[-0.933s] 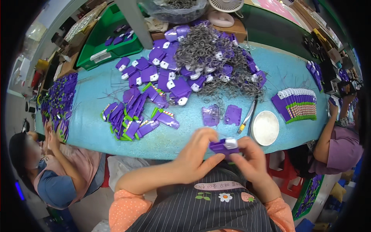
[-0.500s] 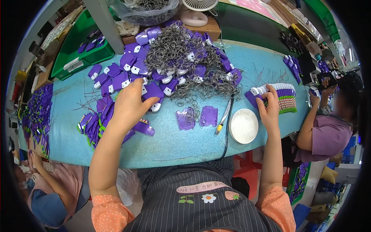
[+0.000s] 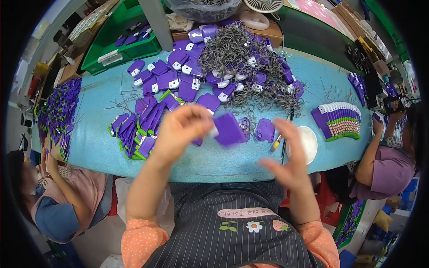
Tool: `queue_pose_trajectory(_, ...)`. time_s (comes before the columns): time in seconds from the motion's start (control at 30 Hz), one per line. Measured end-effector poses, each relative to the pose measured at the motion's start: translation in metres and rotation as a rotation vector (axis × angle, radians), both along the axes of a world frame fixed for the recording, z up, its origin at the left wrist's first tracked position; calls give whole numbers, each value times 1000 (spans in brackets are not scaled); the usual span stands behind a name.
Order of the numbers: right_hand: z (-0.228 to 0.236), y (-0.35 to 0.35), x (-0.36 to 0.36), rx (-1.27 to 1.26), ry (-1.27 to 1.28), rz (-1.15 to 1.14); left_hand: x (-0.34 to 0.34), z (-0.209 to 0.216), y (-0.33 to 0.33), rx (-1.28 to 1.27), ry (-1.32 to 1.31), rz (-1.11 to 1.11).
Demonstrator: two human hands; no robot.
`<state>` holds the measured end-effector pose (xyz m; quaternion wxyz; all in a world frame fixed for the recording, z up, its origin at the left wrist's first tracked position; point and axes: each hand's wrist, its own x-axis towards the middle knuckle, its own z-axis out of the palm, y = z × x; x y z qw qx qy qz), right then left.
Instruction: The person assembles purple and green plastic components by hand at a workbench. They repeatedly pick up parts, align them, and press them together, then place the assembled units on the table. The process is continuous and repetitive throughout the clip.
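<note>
My left hand (image 3: 181, 127) pinches a flat purple plastic piece (image 3: 231, 129) by its white end, in front of my body above the table. The piece is a little blurred. My right hand (image 3: 289, 163) is raised to its right, fingers apart and nothing in them, overlapping the left side of a white round dish (image 3: 309, 145). Between the hands, a purple plate with holes (image 3: 264, 130) lies on the table. Next to the dish is a cutter knife (image 3: 275, 144), partly hidden. A fanned row of purple, white and green pieces (image 3: 339, 121) lies farther right.
Grey metal rings (image 3: 237, 56) are heaped over purple pieces with white ends (image 3: 167, 80) on the blue table (image 3: 196, 172). Purple-and-green pieces (image 3: 145, 120) lie to the left. A green tray (image 3: 100, 62) and a fan (image 3: 263, 5) stand behind. Co-workers sit on both sides.
My left hand has lifted a purple piece from the pile and brought it toward the middle. My right hand has left the fanned row and moved left, its fingers spread. The view has shifted.
</note>
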<state>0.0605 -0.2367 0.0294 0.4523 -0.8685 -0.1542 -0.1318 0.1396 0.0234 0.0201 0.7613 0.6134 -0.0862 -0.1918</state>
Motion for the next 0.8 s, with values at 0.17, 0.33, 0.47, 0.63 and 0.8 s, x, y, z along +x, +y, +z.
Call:
queue_pose_trajectory(0.17, -7, 50, 1, 264, 197, 511, -78, -36, -11, -445, 327, -69)
queue_pose_trajectory(0.33, -16, 66, -4, -93, 136, 270, -107, -21, 4, 233, -210, -41)
queue_pose_trajectory(0.47, -24, 85, -10, -119, 155, 226, -106, -19, 11, 521, -467, -66)
queue_pose_trajectory(0.63, -25, 91, -10, -184, 143, 180, -95, -48, 31, 590, -316, 144)
queue_pose_trajectory(0.8, -8, 98, 19, -328, 32, 186, -62, -47, 86, 41, 72, 488)
